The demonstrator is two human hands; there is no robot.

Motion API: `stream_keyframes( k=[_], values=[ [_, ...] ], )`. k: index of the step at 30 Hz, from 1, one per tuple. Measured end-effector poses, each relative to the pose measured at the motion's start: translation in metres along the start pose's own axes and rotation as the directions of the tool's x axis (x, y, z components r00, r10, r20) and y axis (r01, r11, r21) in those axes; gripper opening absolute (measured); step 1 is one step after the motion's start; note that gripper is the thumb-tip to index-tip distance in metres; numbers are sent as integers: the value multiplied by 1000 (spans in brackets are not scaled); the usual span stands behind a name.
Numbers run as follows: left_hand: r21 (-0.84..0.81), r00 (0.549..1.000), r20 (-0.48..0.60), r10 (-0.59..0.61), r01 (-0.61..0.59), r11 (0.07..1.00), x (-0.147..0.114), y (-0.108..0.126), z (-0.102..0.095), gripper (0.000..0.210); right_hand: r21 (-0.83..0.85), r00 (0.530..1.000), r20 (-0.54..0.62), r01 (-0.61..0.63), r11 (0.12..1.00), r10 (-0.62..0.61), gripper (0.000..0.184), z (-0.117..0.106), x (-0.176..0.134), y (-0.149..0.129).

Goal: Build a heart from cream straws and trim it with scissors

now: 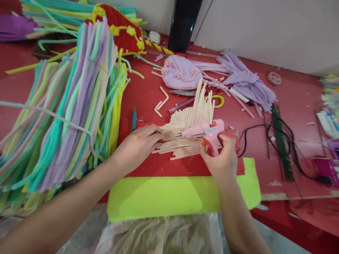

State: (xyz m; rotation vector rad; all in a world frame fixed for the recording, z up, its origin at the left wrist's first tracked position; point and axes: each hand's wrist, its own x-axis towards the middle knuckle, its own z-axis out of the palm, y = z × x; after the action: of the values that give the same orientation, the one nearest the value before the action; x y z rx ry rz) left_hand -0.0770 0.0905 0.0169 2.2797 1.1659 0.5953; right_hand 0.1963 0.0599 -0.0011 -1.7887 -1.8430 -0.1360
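Observation:
In my right hand (224, 155) is a pink hot glue gun (202, 130), its nozzle pointing left over a leaf-shaped piece of cream pipe cleaners (185, 118). The piece is made of rows of slanted stems with ragged outer ends and lies on a red mat (164, 167). My left hand (144, 143) is at the left tip of this piece, fingers bent and pressed together on the stems there; the thumb is mostly hidden. Just behind it stands a dark teal pen-like stick (134, 120). Bent cream stems (162, 102) lie beyond the piece.
Bundled coloured pipe cleaners (79, 106) are heaped at left. Behind are a finished lilac fan (181, 72), a red fan (129, 31), yellow-handled scissors (218, 101) and lilac stems (238, 77). A black cable (267, 132) trails right, past green stems (282, 148). A lime sheet (164, 197) overhangs the front edge.

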Motion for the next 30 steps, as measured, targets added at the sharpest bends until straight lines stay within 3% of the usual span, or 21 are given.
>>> stream_keyframes(
  k=[6,16,30],
  values=[
    [4,1000,-2,2,-2,1000,0,-2,1,17,12,994,37,98,995,-98,47,-3,-1,-9],
    [81,1000,-29,6,-4,997,-2,-1,-1,16,5,992,102,76,997,-76,43,0,-2,-17],
    [41,999,-36,-14,15,999,-1,-1,-2,15,18,990,115,85,996,-87,41,2,-4,-19]
  ],
)
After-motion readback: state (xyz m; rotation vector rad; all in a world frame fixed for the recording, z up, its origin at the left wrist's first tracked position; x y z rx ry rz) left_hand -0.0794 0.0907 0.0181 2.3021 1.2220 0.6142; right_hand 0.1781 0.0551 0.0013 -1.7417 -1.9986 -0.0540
